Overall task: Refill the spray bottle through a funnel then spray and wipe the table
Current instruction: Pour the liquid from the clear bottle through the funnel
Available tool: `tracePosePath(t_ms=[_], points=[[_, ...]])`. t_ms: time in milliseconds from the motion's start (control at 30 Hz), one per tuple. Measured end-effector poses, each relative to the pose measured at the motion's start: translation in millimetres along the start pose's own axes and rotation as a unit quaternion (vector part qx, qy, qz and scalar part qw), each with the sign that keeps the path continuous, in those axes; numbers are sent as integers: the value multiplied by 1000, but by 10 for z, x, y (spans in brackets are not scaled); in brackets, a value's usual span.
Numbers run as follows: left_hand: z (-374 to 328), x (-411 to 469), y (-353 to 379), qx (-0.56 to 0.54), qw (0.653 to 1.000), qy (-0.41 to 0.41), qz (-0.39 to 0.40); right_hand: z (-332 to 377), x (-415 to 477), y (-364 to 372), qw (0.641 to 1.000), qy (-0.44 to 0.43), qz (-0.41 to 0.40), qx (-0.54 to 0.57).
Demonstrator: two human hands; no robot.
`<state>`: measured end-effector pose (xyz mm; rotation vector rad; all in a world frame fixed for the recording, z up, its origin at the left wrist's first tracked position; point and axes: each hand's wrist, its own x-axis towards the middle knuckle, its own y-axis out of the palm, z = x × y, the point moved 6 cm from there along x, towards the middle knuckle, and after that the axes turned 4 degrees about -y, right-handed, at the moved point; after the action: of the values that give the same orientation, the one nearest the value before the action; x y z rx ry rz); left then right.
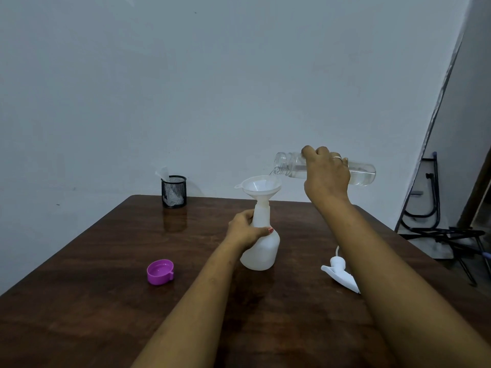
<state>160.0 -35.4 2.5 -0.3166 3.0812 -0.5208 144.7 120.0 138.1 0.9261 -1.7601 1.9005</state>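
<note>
A white spray bottle (261,251) stands upright on the brown table (93,301), its top off. A white funnel (259,186) sits in its neck. My left hand (245,229) grips the bottle's neck, thumb across the front. My right hand (325,170) holds a clear water bottle (362,172) tipped on its side, mouth over the funnel's right rim. A thin stream of water runs from the mouth into the funnel. The white spray head (338,273) with its tube lies on the table at the right, partly hidden by my right forearm.
A purple cap (160,271) lies upside down on the table at the left. A black mesh cup (174,191) with something white in it stands at the table's far edge. A black metal frame (435,224) lies on the floor at the right.
</note>
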Motion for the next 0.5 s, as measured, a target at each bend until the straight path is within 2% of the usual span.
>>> tracePosePath(t_ms=[500], points=[[-4,-7,-1,7,1000,0,2,-12,-6,-13,1000,-1,-1,-2]])
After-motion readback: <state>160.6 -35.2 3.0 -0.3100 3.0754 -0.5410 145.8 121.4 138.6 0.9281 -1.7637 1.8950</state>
